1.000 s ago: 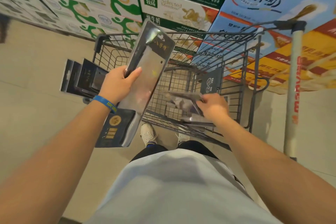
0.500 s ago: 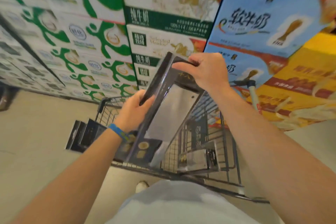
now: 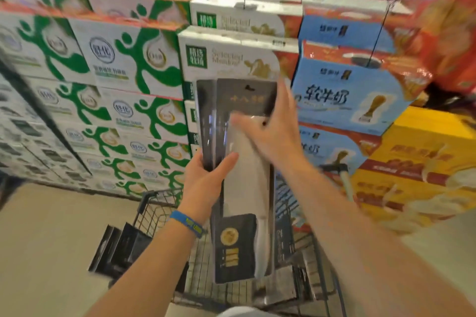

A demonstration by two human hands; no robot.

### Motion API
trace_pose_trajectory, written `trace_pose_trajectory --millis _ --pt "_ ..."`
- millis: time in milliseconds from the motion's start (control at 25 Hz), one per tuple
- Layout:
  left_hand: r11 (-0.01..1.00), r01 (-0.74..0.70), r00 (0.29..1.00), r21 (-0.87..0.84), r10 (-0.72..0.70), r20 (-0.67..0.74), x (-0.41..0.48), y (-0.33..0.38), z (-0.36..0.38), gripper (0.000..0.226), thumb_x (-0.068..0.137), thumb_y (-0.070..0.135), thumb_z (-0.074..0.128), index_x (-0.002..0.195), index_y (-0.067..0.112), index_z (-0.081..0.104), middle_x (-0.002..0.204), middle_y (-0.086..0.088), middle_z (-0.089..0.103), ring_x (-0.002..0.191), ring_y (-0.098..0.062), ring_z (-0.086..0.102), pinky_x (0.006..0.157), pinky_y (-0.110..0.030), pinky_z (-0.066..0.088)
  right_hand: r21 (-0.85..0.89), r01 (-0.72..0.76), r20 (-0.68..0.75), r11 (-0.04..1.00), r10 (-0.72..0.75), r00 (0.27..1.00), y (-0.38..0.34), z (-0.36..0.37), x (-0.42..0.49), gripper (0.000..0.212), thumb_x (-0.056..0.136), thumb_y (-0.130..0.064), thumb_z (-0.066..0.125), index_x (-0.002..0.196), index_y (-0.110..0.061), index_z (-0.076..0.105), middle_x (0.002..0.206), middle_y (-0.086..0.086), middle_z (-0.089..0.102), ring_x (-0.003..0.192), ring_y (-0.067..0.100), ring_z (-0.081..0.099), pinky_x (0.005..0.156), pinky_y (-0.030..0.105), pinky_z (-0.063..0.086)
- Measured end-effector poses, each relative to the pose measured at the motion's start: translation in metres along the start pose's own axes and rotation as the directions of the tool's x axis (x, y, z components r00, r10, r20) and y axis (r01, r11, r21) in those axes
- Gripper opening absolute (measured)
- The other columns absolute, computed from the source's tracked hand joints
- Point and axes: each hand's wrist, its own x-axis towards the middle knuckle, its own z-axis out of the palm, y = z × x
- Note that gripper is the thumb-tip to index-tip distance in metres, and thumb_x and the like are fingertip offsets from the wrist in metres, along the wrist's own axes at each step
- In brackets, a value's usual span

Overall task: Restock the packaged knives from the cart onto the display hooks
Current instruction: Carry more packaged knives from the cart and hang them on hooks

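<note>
1. Two packs now stand together in the left hand [image 3: 206, 183]: a packaged cleaver [image 3: 247, 188] in front and a second pack [image 3: 204, 116] showing behind its 9 o'clock edge. A second ago the left hand held one pack alone while the right hand [image 3: 273, 134] reached into the cart [image 3: 154, 195].
2. Since then the bundle has gone from tilted to near upright. It has risen to centre frame in front of the milk cartons [image 3: 123, 59], with its hang hole [image 3: 248, 87] at 12 o'clock.
3. Assessment: pick-up from the cart is complete and carriage to the hooks is beginning. No display hook can be identified in view, so nothing is hung yet.
4. Left hand: curled round the bundle's lower left edge, thumb across the front, forearm rising from 7 o'clock, blue wristband [image 3: 188, 222] at the wrist.
5. Right hand: motion-blurred, fingers extended and spread, laid flat on the upper front of the cleaver pack near its 3 o'clock edge. It closes on nothing and appears to be steadying or squaring the stack.
6. Further dark packs [image 3: 121, 247] remain at the cart's 7 o'clock side.
</note>
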Motion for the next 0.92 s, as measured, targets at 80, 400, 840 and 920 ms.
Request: trace_pose_trajectory --millis 80,400,840,920 --pt "0.993 0.029 0.999 -0.114 -0.030 -0.014 0.009 0.007 -0.004 0.038 0.073 0.042 0.084 0.105 0.025 0.072 0.103 -0.003 0.076 0.096 -0.023 0.073 0.082 -0.043 0.060 0.259 -0.265 0.167 0.929 0.227 0.959 0.012 0.016 -0.051 0.103 0.060 -0.070 0.086 0.146 -0.047 0.037 0.142 -0.012 0.058 0.130 0.012 0.057 0.100 0.039 0.054" --pt "0.888 0.429 0.874 -0.164 -0.363 0.324 0.007 -0.002 -0.027 0.062 0.070 0.056 0.081 0.121 0.024 0.067 0.118 -0.009 0.072 0.106 -0.028 0.070 0.077 -0.039 0.059 0.585 -0.450 0.192 0.675 0.424 0.885 0.039 0.002 -0.084 0.062 0.056 -0.056 0.091 0.108 -0.031 0.067 0.100 -0.004 0.078 0.091 0.017 0.076 0.073 0.038 0.063" --pt "0.960 0.195 0.980 0.202 -0.183 -0.073 -0.001 -0.037 -0.021 0.054 0.063 0.070 0.072 0.067 0.017 0.061 0.053 0.013 0.060 0.049 -0.003 0.055 0.046 -0.017 0.046 0.441 -0.544 -0.131 0.714 0.651 0.748 0.074 -0.039 -0.139 0.062 0.061 -0.051 0.094 0.114 -0.029 0.069 0.100 -0.011 0.078 0.086 0.009 0.076 0.068 0.028 0.063" --pt "0.934 0.176 0.983 0.310 -0.181 -0.013 -0.005 -0.045 -0.009 0.059 0.064 0.074 0.069 0.062 0.016 0.056 0.048 0.008 0.054 0.045 -0.006 0.050 0.044 -0.022 0.042 0.462 -0.535 -0.215 0.707 0.675 0.706 0.080 -0.050 -0.157 0.057 0.064 -0.048 0.093 0.113 -0.027 0.071 0.098 -0.013 0.078 0.085 0.007 0.075 0.067 0.024 0.062"
